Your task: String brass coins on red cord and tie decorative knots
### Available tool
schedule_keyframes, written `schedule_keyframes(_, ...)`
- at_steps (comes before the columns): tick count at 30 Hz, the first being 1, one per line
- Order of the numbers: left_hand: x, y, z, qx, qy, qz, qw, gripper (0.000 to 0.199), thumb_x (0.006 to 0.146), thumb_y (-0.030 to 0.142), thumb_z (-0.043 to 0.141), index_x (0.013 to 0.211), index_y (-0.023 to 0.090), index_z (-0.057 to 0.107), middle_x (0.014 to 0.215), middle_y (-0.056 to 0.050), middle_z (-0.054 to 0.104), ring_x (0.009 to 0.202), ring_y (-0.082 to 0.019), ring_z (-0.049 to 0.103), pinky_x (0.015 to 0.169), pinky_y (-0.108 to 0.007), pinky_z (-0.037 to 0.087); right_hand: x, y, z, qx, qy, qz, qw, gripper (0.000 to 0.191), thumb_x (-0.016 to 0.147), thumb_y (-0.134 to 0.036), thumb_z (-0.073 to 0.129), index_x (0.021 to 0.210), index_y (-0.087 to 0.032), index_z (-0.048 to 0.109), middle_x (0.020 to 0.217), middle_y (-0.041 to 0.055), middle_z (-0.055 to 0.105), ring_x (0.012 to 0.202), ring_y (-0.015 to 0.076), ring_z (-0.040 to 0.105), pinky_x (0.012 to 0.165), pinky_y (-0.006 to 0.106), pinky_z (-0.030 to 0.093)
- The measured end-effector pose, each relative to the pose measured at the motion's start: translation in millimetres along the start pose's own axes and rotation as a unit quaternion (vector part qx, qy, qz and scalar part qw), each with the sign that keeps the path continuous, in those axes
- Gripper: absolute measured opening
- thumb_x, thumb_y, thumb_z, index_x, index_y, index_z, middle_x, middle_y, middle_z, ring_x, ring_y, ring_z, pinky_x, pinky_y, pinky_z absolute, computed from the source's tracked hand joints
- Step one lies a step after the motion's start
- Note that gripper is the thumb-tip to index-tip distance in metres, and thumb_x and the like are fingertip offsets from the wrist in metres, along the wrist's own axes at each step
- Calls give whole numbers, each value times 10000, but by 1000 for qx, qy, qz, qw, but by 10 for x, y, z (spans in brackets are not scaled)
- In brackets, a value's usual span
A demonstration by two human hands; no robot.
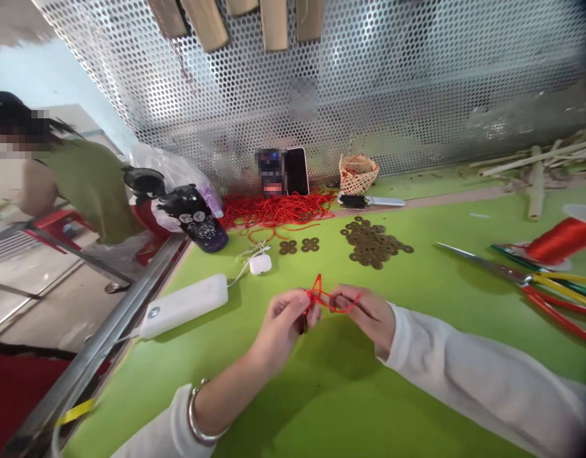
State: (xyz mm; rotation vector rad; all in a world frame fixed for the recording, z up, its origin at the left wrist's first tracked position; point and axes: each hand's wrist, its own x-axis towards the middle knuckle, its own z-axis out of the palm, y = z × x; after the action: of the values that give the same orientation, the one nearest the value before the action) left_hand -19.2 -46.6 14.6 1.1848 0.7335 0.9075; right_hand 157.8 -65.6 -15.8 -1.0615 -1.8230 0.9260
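Note:
Above the green tabletop [293, 407], my left hand [289, 318] pinches a red cord [318, 287] between thumb and fingers. A small dark piece shows under its fingertips, too hidden to name. Close by on the right, my right hand [364, 310] is closed on another part of the same cord, which loops between the two hands. Beyond them lie a pile of bronze-coloured coins [373, 242] and two small coin clusters, one on the left [288, 247] and one on the right [310, 245]. A heap of red cords [278, 210] lies farther back.
A white power bank [185, 305], an earbud case [260, 264] and a dark bottle [197, 219] stand at left. Scissors [493, 270] and a red thread spool [562, 240] lie at right. A brush [372, 201] and basket [358, 175] are behind. A person [88, 184] sits far left.

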Motion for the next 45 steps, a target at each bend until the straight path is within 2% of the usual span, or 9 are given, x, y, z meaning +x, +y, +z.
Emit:
schedule_keyframes(4,71,24,-44,82,27,57,995,385,782,515,529,655,152,559,517,21,423,516,-96,403,533,-249,388,74,6,134,-59,-28,-42,997,378,945,-392,260,767,-182,519,660,22,534,591,124,480,602,252,395)
schedule_keyframes(9,198,-53,-179,260,64,145,952,355,817,461,493,725,138,608,570,-2,514,539,-107,442,527,-235,375,121,-62,336,-82,-17,-58,995,391,916,-419,335,676,-185,536,609,16,554,553,125,497,586,251,389)
schedule_keyframes(13,224,-80,-217,349,51,201,914,268,797,377,537,736,140,646,702,-45,620,643,-141,516,608,-252,389,140,-168,337,-80,58,-63,993,396,907,-424,346,649,-183,525,567,-6,510,510,110,447,553,240,355)
schedule_keyframes(18,98,-75,-131,432,42,252,865,192,807,275,524,782,142,660,720,-52,609,645,-136,498,621,-247,369,144,-194,182,-59,194,-41,978,395,865,-467,387,620,-181,504,571,6,503,517,118,418,536,258,327)
schedule_keyframes(21,9,-95,-75,455,45,262,850,174,795,272,547,772,141,659,710,-50,601,649,-133,500,622,-239,370,126,-173,132,-33,223,-27,974,376,809,-495,472,626,-173,539,540,2,492,497,115,408,512,262,322)
schedule_keyframes(27,-49,-123,-30,461,62,252,848,166,798,241,529,765,130,649,697,-36,609,609,-114,508,576,-219,376,128,-113,133,39,208,5,977,387,845,-504,477,715,-149,564,494,-47,432,438,74,400,440,215,338)
schedule_keyframes(35,40,-134,-84,471,65,218,853,210,842,291,553,728,118,584,642,20,556,581,-97,518,577,-244,434,185,39,121,67,147,29,986,304,916,-387,453,839,-119,573,639,-32,545,507,62,507,502,209,456)
schedule_keyframes(40,85,-172,-121,477,35,205,854,247,863,331,540,766,108,582,671,19,561,595,-96,542,586,-253,471,197,59,176,30,130,-10,991,212,812,-332,611,838,-122,618,664,-14,600,574,88,555,566,239,477)
schedule_keyframes(45,108,-191,-176,467,27,202,860,250,869,336,530,782,108,583,671,19,559,586,-92,538,573,-247,470,206,81,176,-1,143,-45,989,254,688,-380,656,814,-163,692,648,38,630,601,139,563,498,227,418)
